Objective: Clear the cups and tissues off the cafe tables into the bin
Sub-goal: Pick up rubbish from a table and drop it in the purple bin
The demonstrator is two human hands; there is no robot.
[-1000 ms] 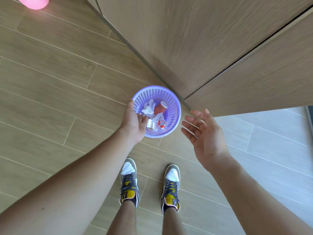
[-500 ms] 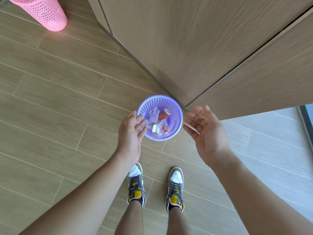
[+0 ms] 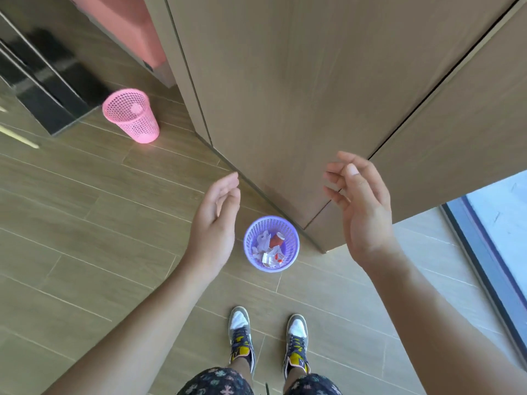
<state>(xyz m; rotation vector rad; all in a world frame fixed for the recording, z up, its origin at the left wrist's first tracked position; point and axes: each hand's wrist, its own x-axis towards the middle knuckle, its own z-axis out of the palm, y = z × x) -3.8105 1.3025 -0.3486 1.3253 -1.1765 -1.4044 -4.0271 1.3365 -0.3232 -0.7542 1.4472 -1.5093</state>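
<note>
Left hand [image 3: 216, 220] has been lifted off the bin [image 3: 274, 268] rim; it and the right hand [image 3: 362, 206] are held loosely spread, nothing gripped. The bin is seen below, between them, with cup [image 3: 276, 239] and tissues [image 3: 263, 242] inside. This load is judged delivered.

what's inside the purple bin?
Inside the purple bin: a red cup on its side, crumpled tissues and red-printed white paper. They cover the bottom, so anything underneath is hidden.
</note>
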